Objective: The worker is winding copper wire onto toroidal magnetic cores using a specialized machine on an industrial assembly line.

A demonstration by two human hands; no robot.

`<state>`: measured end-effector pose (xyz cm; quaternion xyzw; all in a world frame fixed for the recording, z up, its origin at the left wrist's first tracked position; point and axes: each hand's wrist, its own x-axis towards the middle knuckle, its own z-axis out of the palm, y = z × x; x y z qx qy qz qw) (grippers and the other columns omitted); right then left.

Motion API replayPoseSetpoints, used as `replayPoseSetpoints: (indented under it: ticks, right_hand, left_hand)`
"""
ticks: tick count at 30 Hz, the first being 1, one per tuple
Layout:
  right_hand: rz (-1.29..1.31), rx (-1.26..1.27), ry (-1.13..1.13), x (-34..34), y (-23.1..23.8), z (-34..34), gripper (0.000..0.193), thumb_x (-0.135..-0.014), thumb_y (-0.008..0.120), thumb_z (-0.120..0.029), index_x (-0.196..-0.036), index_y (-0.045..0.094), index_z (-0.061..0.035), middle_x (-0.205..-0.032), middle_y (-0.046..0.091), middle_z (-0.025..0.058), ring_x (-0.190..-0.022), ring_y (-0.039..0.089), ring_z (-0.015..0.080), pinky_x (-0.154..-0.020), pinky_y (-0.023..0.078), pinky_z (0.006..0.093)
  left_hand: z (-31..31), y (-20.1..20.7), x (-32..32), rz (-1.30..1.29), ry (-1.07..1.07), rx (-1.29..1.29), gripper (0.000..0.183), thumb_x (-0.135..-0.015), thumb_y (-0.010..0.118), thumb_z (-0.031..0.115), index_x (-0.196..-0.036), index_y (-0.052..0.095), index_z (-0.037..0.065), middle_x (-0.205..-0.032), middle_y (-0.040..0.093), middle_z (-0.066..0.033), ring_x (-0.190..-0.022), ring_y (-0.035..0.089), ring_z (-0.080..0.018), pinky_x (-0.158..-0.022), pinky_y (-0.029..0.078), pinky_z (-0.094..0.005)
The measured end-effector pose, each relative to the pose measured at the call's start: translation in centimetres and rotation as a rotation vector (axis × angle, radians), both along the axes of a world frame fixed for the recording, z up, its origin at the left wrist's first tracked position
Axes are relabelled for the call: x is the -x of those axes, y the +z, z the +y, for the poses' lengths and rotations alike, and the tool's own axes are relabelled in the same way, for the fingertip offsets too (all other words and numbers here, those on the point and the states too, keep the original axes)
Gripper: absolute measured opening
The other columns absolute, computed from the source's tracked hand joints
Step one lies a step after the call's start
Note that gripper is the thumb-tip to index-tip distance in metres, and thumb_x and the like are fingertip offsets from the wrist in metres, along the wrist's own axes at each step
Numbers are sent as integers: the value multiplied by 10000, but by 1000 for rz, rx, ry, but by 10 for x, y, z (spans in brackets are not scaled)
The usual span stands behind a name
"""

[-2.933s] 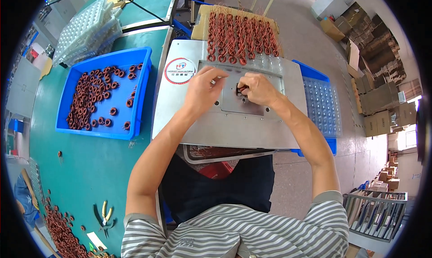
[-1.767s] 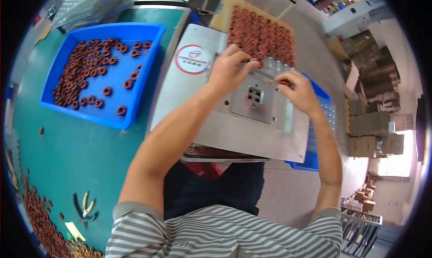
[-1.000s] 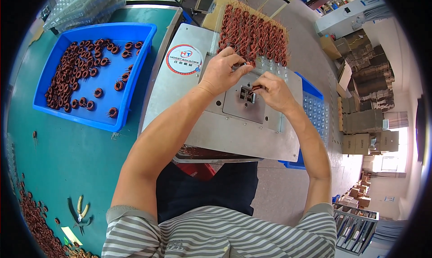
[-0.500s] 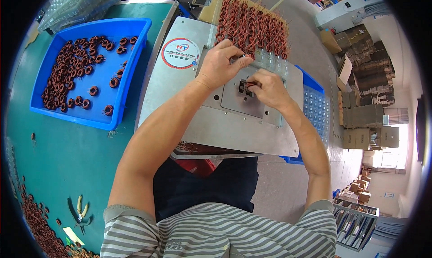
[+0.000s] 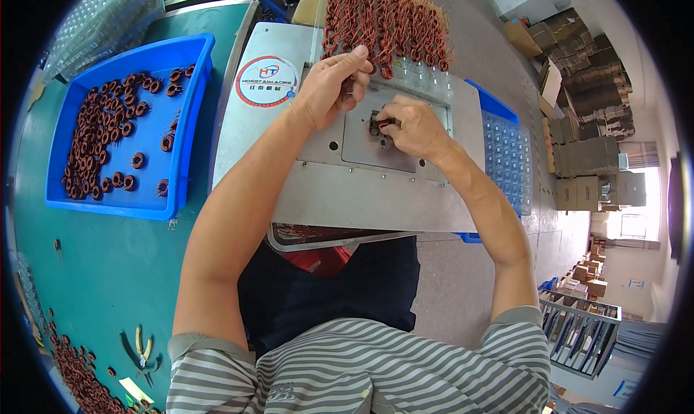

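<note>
My right hand (image 5: 416, 128) pinches a copper-wound ring coil (image 5: 384, 123) at the small dark slot fixture (image 5: 374, 125) in the machine's metal top plate (image 5: 354, 143). Fingers hide part of that coil. Farther left, my left hand (image 5: 332, 85) is raised over the plate, thumb up and fingers curled. Whatever it may hold is hidden. Just beyond the hands, rows of copper ring coils (image 5: 383, 24) with wire leads stand in a clear plastic tray (image 5: 426, 82).
Left of the machine, a blue bin (image 5: 181, 154) holds many loose coils on a green table (image 5: 94, 269). Pliers (image 5: 141, 352) lie near a coil heap (image 5: 79, 371). At right are a blue crate (image 5: 491, 100) and a clear blister tray (image 5: 506, 161).
The whole view has shifted a little. My left hand has drawn back from the coil rows and turned thumb-up. My right hand stays at the slot fixture with the coil.
</note>
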<state>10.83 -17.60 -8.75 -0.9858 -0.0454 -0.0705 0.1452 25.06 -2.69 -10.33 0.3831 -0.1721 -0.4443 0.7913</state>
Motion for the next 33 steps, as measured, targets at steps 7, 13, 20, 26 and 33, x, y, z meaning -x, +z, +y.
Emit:
replayPoseSetpoints:
  ticks: [7,13,20,26,33]
  right_hand:
    - [-79,-538,-520,-9,40,-70,212,-815,727,-179,-962,722,-26,-813,689,42,-700,615,102,-598,489,273]
    - [-239,-608,-855,-30,20,-154,238,-834,728,-194,-963,715,5,-776,672,37,-665,589,92,-538,458,241]
    - [-325,-587,-782,-59,3,-184,194,-832,693,-146,-937,713,16,-800,690,61,-710,628,126,-594,486,270]
    - [-572,-709,-615,-49,10,-186,147,-866,557,-85,-909,611,44,-837,684,104,-745,667,169,-621,507,236]
    - [-181,-1210,-392,-11,63,-109,113,-889,571,-95,-898,592,16,-787,649,80,-753,662,156,-612,528,256]
  left_hand:
    - [-7,-18,-2,-653,179,-239,378,-922,642,376,-786,646,23,-641,594,-26,-549,543,-173,-493,392,-285]
    - [-15,-22,16,-1465,205,-290,265,-824,704,342,-889,703,85,-872,665,-95,-791,651,-312,-689,517,-412]
    - [-37,-22,12,-1632,94,-338,230,-802,726,293,-868,717,73,-812,609,-85,-720,621,-296,-646,510,-401]
    - [-45,-12,4,-1212,220,-155,196,-863,694,239,-860,675,44,-752,592,-64,-657,583,-215,-594,475,-316]
    - [-33,-6,-21,-112,145,121,283,-982,553,343,-872,555,82,-733,577,-27,-452,440,-62,-351,233,-197]
